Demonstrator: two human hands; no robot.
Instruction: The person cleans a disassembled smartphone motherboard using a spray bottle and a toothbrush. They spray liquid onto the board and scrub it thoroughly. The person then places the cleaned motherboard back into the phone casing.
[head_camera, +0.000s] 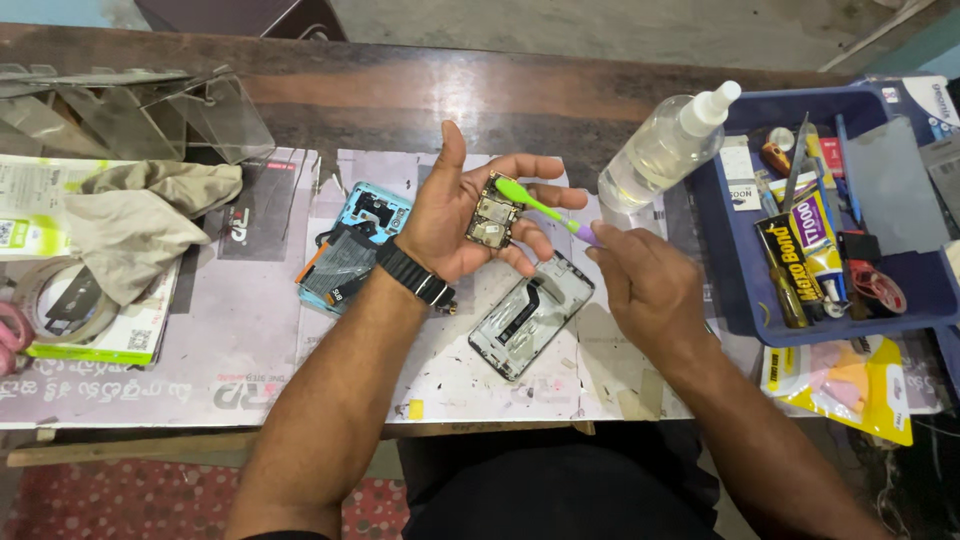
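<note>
**Brush on a small board, above an opened phone**

At mid-frame the left hand (455, 215) lies palm up, its fingers (528, 166) loosely spread and cradling one small circuit board (491, 214). The right hand (645, 285), just right of centre, has its fingers pressed together, pinching the purple end of a toothbrush (545, 209) whose green head rests on the board. A black watch (413, 273) bands the left wrist.

Under the hands, on the paper-covered worktop (250, 350), lie two phone parts: a grey frame (532, 314) with its insides showing, below the hands, and a blue back shell (352, 247) to their left, partly hidden by the left forearm. How the right fingertips sit on the handle cannot be made out, since the back of the hand covers them.

One clear spray bottle (665, 148) leans in the upper right, its base behind the right hand and its nozzle against a blue tray (745, 290). The tray is crowded with glue tubes, blades and small tools; they overlap too much to count, and the right edge of the frame cuts it off. A yellow packet (850, 385) lies below the tray.

In the upper left stand clear plastic stands (150, 110), their number hard to tell through the reflections. Below them lie one grey cloth (140, 215), a tape roll (55, 300) and a pink thing cut off by the left edge.
</note>
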